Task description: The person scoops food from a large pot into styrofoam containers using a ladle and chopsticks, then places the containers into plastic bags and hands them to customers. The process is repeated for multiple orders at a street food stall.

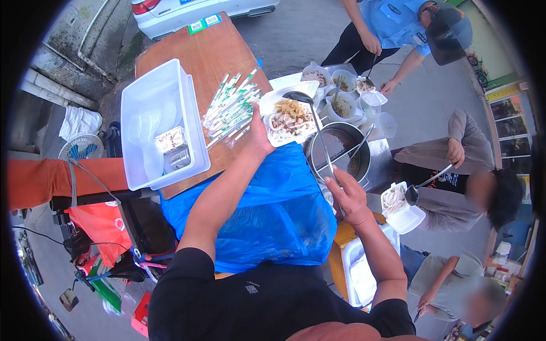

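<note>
Past brown wooden table (182,48) edge, white foam box (274,103) clasped by left hand (259,134), black ladle (300,97) by right hand (351,198); likely topping, steadiness needed.

From my remote feed I see a white foam box (290,120), a ladle (322,139) in silver and black, and white chopstick wrappers (234,108) flecked with green. My screen shows the counter (176,48) reddish brown, the plastic sheet (256,193) vivid blue, 1 bag (102,223) red.

white car (166,24), top | fan (81,149), left | red plastic bag (101,228), below fan | white pipes (56,91), upper left
</note>
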The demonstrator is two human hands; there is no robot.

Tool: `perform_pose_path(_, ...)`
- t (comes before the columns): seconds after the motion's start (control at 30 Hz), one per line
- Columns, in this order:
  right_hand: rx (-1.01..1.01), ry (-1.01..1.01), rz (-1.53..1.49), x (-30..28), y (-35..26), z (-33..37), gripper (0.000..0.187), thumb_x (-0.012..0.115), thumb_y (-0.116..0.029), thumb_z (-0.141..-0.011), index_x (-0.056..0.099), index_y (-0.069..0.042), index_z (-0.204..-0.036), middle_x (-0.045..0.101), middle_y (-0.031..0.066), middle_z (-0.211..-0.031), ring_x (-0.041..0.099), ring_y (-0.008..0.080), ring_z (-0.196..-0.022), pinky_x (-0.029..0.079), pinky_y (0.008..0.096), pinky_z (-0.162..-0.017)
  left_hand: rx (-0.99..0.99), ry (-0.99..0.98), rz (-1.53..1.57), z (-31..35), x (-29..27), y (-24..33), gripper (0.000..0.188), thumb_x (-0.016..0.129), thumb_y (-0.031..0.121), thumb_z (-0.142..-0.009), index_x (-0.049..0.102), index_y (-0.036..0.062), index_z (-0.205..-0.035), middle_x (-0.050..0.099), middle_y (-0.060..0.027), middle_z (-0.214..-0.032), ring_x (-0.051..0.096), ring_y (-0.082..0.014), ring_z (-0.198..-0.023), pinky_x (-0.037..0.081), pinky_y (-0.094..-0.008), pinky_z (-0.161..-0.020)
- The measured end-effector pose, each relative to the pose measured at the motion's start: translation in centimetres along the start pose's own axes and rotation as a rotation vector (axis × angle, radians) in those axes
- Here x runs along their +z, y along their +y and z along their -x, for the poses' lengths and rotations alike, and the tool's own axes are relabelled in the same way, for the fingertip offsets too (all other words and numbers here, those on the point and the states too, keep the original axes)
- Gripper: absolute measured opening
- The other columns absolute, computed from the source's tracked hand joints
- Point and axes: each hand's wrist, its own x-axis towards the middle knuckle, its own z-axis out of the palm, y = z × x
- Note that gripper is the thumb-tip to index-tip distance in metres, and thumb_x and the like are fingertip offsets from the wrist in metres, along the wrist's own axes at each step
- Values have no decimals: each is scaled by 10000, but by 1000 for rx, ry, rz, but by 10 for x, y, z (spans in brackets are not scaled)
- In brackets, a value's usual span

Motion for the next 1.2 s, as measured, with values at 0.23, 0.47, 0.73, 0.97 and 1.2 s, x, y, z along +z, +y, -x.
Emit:
perform_pose_path(0.23, 57, 79, 10, -6, -9, 13, 535, 703, 120, -791, 707, -91, -1283, 709, 265, -1274, 741, 416, -1090, 611, 435, -915, -16, -47, 33, -2, -1, -2, 1002, 403, 822, -972, 376, 41, -1601, 493, -239, -1569, 513, -429, -1432, 429, -617, -1180)
perform_pose_path(0.47, 75, 57, 5, -22, -5, 21, 482, 694, 114, -829, 710, -90, -1265, 700, 274, -1302, 743, 421, -1115, 617, 439, -917, -38, -32, 10, -2, -4, -8, 916, 364, 756, -1027, 373, 47, -1606, 506, -218, -1567, 526, -410, -1425, 439, -597, -1180)
perform_pose_path(0.73, 655, 560, -323, 3, 2, 52, 217, 550, -7, -1083, 624, 53, -1278, 739, 201, -1155, 752, 232, -1054, 607, 361, -941, -69, -35, -19, 7, -3, -10, 881, 360, 719, -1054, 375, 25, -1596, 482, -230, -1586, 502, -407, -1446, 436, -574, -1192)
perform_pose_path(0.97, 1222, 601, -568, 132, 76, 130, 264, 572, -191, -1114, 629, 4, -1284, 749, 170, -1063, 751, 189, -938, 603, 297, -833, -135, -1, -160, 31, 18, -21, 886, 401, 702, -1053, 397, -17, -1571, 519, -232, -1553, 544, -386, -1411, 468, -537, -1173)
perform_pose_path(1.2, 1375, 656, -615, 166, 90, 155, 388, 645, -247, -1062, 630, -5, -1364, 758, 123, -924, 728, 151, -822, 587, 328, -733, -421, 12, -212, 62, 34, -86, 809, 510, 629, -1037, 495, -25, -1514, 559, -236, -1521, 575, -392, -1379, 455, -527, -1176)
